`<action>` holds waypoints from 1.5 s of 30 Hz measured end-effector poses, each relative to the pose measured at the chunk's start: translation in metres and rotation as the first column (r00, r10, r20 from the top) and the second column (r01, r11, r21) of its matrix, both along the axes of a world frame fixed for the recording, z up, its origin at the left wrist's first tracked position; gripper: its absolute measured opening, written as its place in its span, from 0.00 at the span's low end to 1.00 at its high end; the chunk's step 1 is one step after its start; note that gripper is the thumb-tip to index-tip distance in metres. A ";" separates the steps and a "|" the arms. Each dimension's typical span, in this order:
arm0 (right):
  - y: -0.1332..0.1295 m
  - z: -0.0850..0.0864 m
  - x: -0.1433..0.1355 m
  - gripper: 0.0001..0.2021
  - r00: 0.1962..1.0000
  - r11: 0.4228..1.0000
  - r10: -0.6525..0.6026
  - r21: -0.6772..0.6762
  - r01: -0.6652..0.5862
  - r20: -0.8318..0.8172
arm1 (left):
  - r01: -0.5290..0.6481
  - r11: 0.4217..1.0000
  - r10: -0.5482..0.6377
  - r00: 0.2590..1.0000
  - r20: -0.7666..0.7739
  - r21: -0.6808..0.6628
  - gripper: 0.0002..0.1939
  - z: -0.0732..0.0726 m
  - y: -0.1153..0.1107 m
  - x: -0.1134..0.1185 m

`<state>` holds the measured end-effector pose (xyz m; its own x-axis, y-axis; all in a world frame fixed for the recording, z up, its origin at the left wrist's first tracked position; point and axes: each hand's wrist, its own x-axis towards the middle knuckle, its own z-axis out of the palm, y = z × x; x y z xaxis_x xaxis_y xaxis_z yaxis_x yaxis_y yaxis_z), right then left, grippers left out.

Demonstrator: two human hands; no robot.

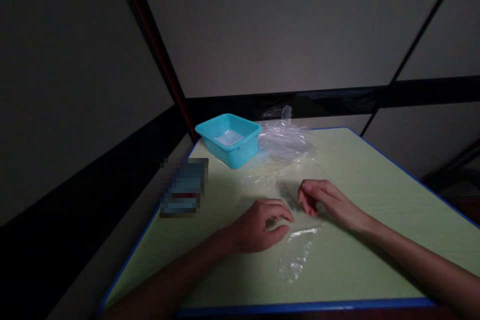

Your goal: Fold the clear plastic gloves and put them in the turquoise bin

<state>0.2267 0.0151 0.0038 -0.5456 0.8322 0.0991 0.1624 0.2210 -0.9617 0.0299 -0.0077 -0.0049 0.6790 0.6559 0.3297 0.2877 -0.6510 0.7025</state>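
A clear, crinkled plastic piece (296,255) lies on the pale green table, near its front edge. My left hand (264,225) is just to the upper left of it, with curved fingers and the thumb apart and nothing visible between them. To the right and a little farther back, my right hand (318,199) is bent at the wrist, its fingers curled and thumb against them; whatever it may hold is too small or clear to make out. Behind both hands, a heap of clear plastic (287,142) rests beside a turquoise basin (243,152), which has something whitish inside.
A pixelated flat object (185,187) lies at the left edge of the table (375,190), which has a blue rim. More thin clear plastic (258,181) is spread between the basin and my hands. Panelled walls stand behind and left.
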 end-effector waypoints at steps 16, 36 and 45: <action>0.001 -0.006 0.001 0.20 0.868 0.755 0.485 -0.449 -0.478 -0.108 | 0.362 0.733 -0.472 0.881 -0.046 -0.576 0.15 0.011 -0.005 -0.003; 0.055 -0.001 0.095 0.19 0.887 0.801 0.388 -0.568 -0.190 0.249 | 0.451 0.600 -0.593 0.805 0.011 -0.661 0.22 0.011 0.000 -0.010; 0.049 0.006 0.084 0.14 0.841 0.871 0.422 -0.409 -0.272 0.338 | 0.442 0.298 -0.646 0.746 0.162 -0.846 0.26 0.022 0.001 -0.016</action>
<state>0.3104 0.0642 0.0103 -0.7318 0.5195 -0.4410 0.5254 0.0180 -0.8507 0.0140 -0.0070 0.0167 0.9607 -0.0116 -0.2773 0.2768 0.1141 0.9541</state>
